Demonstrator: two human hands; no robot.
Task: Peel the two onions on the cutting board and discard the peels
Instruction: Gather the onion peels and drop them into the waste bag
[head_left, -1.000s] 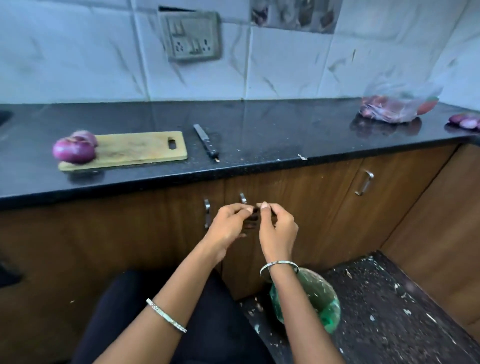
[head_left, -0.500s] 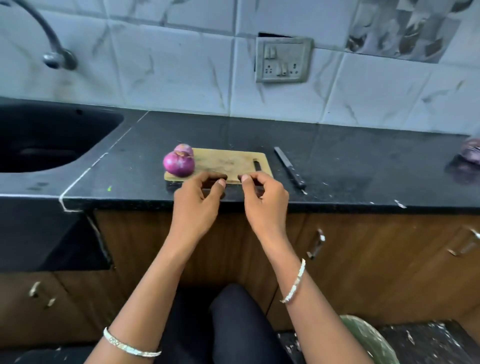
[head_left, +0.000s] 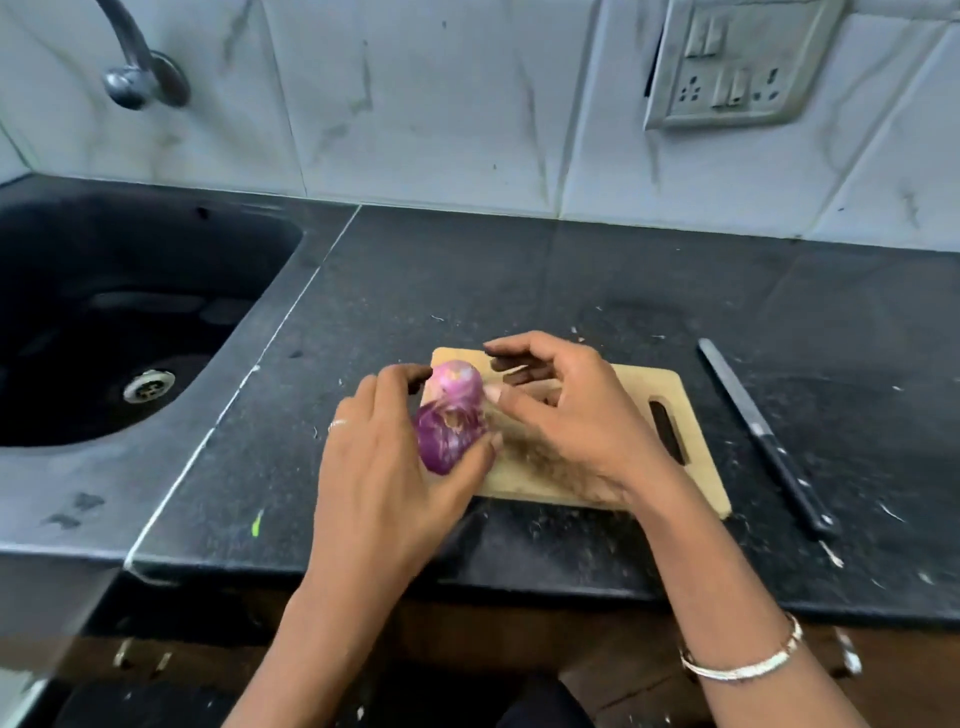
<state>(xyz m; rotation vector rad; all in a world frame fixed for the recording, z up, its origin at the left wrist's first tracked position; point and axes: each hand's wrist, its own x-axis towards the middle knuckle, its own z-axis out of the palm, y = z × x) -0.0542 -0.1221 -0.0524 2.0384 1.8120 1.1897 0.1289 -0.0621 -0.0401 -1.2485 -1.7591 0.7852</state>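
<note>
Black sink (head_left: 156, 249): sunk into the counter at the far left, with a steel drain in its floor. A metal tap (head_left: 136, 73) comes off the tiled wall above it.
Countertop (head_left: 519, 270): dark speckled stone, dotted with small pale scraps, running from the sink to the right edge.
Left hand (head_left: 384, 467): wrapped round the purple onion from its left. The fingers curl over the far side and the thumb presses the near right side.
Purple onion (head_left: 447, 439): at the board's left end, inside that grip. I cannot tell whether it sits on the wood or is lifted.
Paler onion (head_left: 457, 387): pink and glossy, just behind the purple one and touching it, at the board's far left corner.
Cutting board (head_left: 639, 395): wooden, flat on the countertop near the front edge, with the handle slot at its right end.
Right hand (head_left: 566, 415): over the board's middle, fingers apart and loosely bent, gripping nothing. The thumb tip is at the paler onion's right side, but blur hides whether it touches.
Bangle (head_left: 743, 662): silver, on the right wrist.
Knife (head_left: 763, 436): lying on the stone to the right of the board and apart from it, dark handle toward the front edge.
Socket plate (head_left: 727, 67): on the tiles, upper right.
</note>
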